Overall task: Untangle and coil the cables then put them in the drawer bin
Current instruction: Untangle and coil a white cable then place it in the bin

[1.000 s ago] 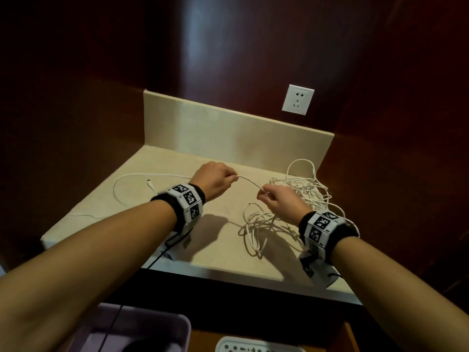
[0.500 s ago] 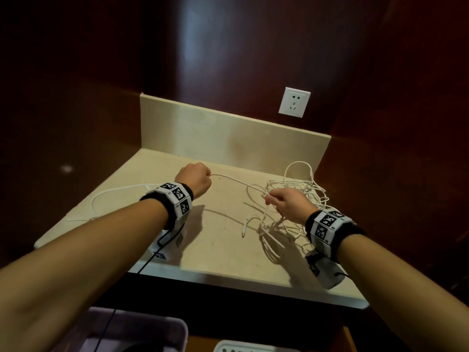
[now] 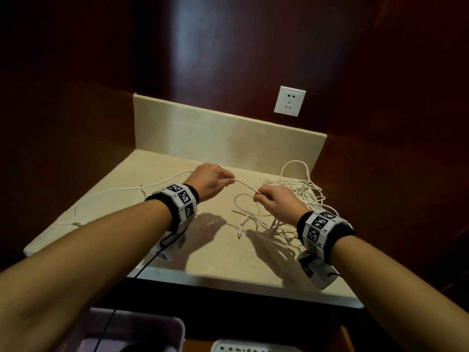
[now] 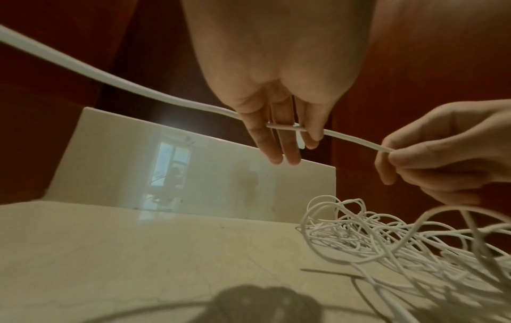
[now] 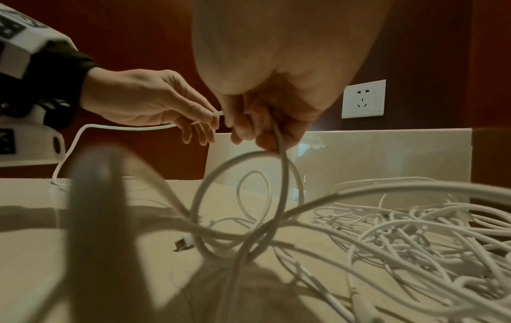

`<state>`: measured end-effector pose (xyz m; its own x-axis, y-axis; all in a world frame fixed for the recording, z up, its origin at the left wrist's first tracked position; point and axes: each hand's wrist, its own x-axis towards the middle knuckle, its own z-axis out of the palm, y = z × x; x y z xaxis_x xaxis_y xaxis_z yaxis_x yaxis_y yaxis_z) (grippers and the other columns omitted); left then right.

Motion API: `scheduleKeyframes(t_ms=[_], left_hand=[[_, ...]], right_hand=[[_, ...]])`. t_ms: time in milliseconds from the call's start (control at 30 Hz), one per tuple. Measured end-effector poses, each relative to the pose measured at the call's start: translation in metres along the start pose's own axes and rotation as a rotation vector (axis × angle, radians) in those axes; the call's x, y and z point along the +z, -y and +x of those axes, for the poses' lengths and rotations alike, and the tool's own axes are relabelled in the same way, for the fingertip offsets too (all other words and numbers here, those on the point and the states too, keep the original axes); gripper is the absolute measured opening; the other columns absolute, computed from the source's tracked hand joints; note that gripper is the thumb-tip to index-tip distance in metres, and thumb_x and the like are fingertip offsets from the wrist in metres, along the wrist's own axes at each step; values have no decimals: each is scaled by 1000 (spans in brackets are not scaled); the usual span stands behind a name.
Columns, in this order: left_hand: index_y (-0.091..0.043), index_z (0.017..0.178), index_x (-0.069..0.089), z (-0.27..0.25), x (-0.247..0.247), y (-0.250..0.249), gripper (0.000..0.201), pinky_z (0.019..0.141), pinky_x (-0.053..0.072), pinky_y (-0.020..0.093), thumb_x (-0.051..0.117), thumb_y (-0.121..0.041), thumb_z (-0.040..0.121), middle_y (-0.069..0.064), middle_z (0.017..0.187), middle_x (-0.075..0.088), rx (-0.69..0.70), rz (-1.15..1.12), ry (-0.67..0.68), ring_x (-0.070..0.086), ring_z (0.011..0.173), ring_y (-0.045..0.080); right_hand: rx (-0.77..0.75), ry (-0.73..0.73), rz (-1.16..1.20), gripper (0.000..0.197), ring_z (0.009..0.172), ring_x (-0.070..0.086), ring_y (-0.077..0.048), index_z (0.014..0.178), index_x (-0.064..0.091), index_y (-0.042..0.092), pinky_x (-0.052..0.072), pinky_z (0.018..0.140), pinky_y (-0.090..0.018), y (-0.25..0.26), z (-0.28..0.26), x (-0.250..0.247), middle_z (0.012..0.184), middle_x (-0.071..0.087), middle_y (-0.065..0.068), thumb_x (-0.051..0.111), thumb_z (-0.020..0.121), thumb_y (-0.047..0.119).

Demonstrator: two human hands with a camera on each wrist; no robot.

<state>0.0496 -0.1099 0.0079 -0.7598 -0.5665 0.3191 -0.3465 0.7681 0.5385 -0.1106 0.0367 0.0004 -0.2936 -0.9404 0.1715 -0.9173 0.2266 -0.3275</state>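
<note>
One white cable [image 3: 245, 185] stretches between my two hands above the beige counter [image 3: 203, 250]. My left hand [image 3: 212, 180] pinches it at the left; behind that hand the cable trails away across the counter [image 3: 101, 196]. My right hand [image 3: 274, 201] pinches the same cable [image 4: 356, 139] a short way to the right, just above a tangled heap of white cables [image 3: 297, 199]. In the right wrist view a loop [image 5: 282, 174] hangs from my right hand [image 5: 249, 126] into the heap [image 5: 401, 236]. A loose plug end [image 3: 239, 235] lies on the counter below.
A beige backsplash [image 3: 228, 138] closes the rear of the counter, with a white wall socket [image 3: 289, 100] above it. Dark wood panels stand on both sides. Below the front edge are a purple bin [image 3: 132, 334] and a white item [image 3: 243, 348].
My left hand drew the cable out to the left, then came back toward the right hand. The stretch between the hands is short again and more cable trails at the left.
</note>
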Motion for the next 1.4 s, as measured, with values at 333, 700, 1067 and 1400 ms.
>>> scheduleKeyframes(t_ms=[333, 700, 1067, 1400], left_hand=[[-15, 93, 74, 2, 2, 12, 25, 80, 52, 37, 49, -19, 92, 11, 99, 71, -161, 290, 36, 61, 93, 35], [-21, 112, 72, 5, 14, -3, 27, 80, 43, 29, 52, -33, 98, 8, 104, 72, 85, 196, 9, 62, 99, 28], [-19, 116, 71, 6, 0, 19, 29, 95, 46, 29, 55, -34, 97, 2, 119, 69, -7, 91, -72, 61, 113, 23], [-19, 115, 70, 6, 6, 4, 29, 92, 47, 33, 49, -19, 94, 5, 116, 69, -42, 197, 40, 61, 108, 26]], right_hand=[[42, 29, 24, 26, 60, 46, -4, 96, 69, 14, 37, 63, -26, -4, 3, -3, 66, 51, 14, 48, 101, 28], [19, -31, -92, 24, 84, 57, -23, 98, 68, 19, 47, 75, -37, 4, 10, 0, 89, 67, -3, 50, 98, 35], [65, 80, -70, 21, 71, 55, -11, 99, 67, 13, 36, 61, -22, -9, -7, -5, 73, 57, 13, 47, 98, 12], [34, -7, -60, 25, 59, 56, -11, 89, 74, 12, 42, 63, -28, -6, 4, -12, 66, 69, 0, 56, 97, 27]])
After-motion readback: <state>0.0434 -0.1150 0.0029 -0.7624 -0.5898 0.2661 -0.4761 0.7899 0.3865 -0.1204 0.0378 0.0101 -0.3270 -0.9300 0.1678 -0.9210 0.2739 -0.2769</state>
